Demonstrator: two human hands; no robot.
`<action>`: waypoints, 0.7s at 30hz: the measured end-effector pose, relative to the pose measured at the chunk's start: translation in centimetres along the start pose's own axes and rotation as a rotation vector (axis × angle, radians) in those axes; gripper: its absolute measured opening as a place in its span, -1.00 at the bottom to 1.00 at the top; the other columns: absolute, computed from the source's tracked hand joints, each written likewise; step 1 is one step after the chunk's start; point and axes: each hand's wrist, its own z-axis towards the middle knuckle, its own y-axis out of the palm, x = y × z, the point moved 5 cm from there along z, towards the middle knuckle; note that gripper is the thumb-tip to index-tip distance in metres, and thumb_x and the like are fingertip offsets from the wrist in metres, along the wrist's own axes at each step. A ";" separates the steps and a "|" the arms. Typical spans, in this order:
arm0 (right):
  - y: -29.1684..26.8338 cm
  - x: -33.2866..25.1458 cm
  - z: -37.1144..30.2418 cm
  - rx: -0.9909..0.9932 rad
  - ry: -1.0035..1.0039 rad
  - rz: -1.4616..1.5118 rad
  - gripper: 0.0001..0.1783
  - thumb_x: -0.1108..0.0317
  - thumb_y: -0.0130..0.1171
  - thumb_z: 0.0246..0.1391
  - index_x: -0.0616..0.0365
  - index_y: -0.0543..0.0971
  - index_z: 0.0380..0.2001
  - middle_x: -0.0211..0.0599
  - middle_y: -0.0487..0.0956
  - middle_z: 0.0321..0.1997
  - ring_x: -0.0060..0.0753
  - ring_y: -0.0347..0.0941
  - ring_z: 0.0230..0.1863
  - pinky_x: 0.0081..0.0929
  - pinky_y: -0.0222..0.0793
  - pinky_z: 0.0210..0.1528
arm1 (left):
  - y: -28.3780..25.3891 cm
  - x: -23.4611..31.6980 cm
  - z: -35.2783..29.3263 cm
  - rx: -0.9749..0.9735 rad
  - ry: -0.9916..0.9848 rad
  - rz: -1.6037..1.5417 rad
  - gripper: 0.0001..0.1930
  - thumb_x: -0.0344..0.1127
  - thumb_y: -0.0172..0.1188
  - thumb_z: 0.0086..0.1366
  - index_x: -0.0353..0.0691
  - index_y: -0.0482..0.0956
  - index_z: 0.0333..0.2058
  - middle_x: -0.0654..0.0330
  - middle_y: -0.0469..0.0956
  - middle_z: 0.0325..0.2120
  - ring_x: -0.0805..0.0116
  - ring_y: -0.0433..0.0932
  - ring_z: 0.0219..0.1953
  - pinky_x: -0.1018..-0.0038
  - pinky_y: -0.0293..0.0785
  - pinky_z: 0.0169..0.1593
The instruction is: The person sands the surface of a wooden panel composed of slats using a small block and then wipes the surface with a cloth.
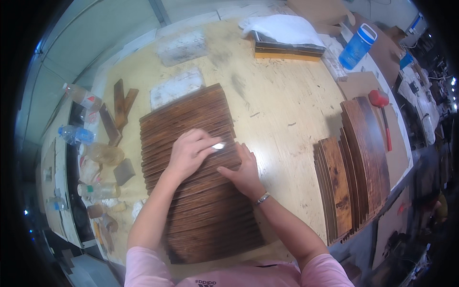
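Note:
A row of dark brown wooden boards [191,119], laid closely side by side, covers the middle of the table in front of me. Over the boards, my left hand [189,150] is closed in a pinch on a small white piece [219,146], whose kind I cannot make out. My right hand [243,172] lies at the boards' right edge, thumb apart from the outstretched fingers, with nothing seen in it. A bracelet [262,197] circles the right wrist.
On the right stand stacked wooden planks [366,153] beside a red mallet [380,99]. A blue bottle [357,47] and a box with white cloth [287,31] are at the back. Plastic bottles [103,154] and loose wood pieces [119,103] line the left side. White blocks [177,87] lie behind the boards.

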 end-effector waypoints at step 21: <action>0.2 0.5 0.5 -0.110 0.010 0.414 -0.21 0.46 0.37 0.10 0.50 0.29 0.34 0.09 0.55 0.23 -0.16 0.49 0.23 -0.30 0.38 0.33 | -9.5 -3.7 -52.3 0.582 -1.361 0.308 -0.78 -0.30 0.22 0.34 -0.29 0.72 -0.14 -0.03 0.69 -0.37 0.14 0.70 -0.30 0.26 0.55 -0.14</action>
